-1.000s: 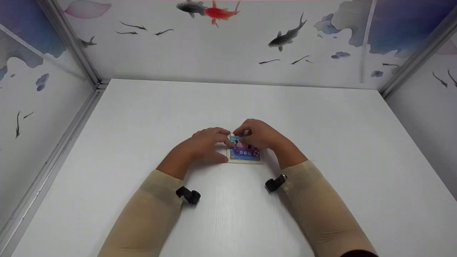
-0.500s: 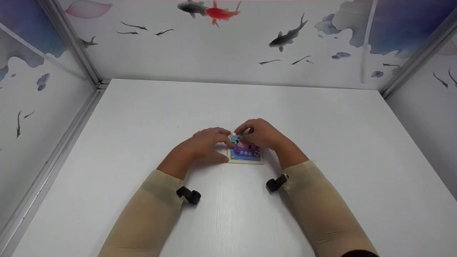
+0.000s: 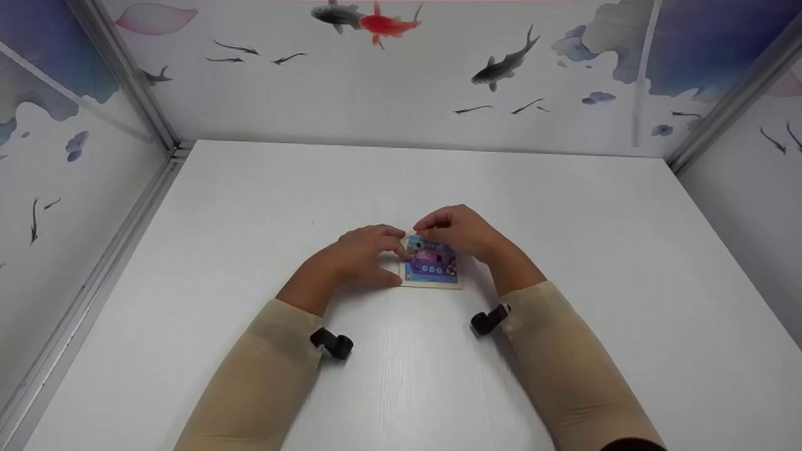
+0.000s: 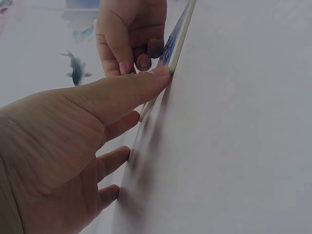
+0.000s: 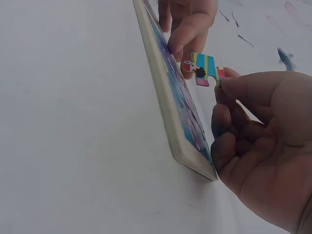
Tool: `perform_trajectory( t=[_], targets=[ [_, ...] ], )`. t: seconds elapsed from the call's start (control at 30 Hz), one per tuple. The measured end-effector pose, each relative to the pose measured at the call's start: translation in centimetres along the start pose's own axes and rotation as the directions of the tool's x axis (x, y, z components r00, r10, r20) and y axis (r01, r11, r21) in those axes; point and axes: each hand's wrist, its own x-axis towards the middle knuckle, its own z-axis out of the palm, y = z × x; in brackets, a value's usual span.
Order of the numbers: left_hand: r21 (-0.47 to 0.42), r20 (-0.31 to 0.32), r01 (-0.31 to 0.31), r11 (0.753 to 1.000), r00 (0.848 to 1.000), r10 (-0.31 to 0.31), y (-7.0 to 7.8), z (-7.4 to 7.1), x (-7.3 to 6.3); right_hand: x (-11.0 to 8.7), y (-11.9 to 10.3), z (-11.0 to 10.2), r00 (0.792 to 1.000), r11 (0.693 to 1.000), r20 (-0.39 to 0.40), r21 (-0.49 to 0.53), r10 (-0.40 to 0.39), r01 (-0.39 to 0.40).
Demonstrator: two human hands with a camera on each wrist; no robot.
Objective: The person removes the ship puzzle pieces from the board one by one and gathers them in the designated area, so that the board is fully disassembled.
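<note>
A small jigsaw puzzle point(image 3: 432, 270), with a colourful picture and a pale frame, lies flat on the white table. My left hand point(image 3: 357, 254) holds its left edge; the thumb point(image 4: 151, 78) presses on a corner and other fingertips rest on the table. Over the far edge, my right hand point(image 3: 467, 233) pinches a puzzle piece point(image 5: 207, 68) between thumb and forefinger. That piece is blue and yellow striped with a small dark-haired figure, and in the right wrist view it is tilted above the puzzle's surface. The right hand's other fingers are curled near the frame.
The white table point(image 3: 401, 376) spreads round both hands. Panels painted with fish point(image 3: 504, 62) stand at the back and sides, joined by metal corner posts point(image 3: 135, 75). A black wrist camera point(image 3: 332, 343) is on the left sleeve, another black camera point(image 3: 490, 319) on the right.
My right hand has lifted slightly away and to the right with the puzzle piece, showing more of the picture. The left hand stays in place on the puzzle.
</note>
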Motion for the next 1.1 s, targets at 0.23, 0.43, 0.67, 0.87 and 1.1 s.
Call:
perform_trajectory(
  t=[0.23, 0.43, 0.67, 0.87, 1.1],
  targets=[
    [0.001, 0.004, 0.031, 1.000, 1.000, -0.031, 0.3, 0.0, -0.2, -0.4, 0.4, -1.5, 0.999, 0.992, -0.018, 0.116, 0.048, -0.045],
    [0.009, -0.008, 0.051, 0.999, 0.999, -0.051, 0.4, 0.4, -0.1, -0.7, 1.6, -3.2, 0.993, 0.975, -0.062, 0.206, 0.100, -0.085],
    [0.002, -0.015, 0.034, 0.999, 0.999, -0.034, 0.5, 0.3, -0.2, -1.3, 3.7, -5.6, 0.965, 0.942, -0.152, 0.294, 0.212, -0.161],
    [-0.010, -0.009, 0.029, 1.000, 1.000, -0.029, 0.5, 0.2, -0.2, -2.2, 5.6, -7.4, 0.950, 0.928, -0.204, 0.338, 0.237, -0.158],
    [-0.018, -0.004, 0.037, 0.999, 0.999, -0.037, 0.4, 0.2, -0.1, -2.4, 7.0, -7.8, 0.946, 0.930, -0.215, 0.329, 0.243, -0.164]
  ],
)
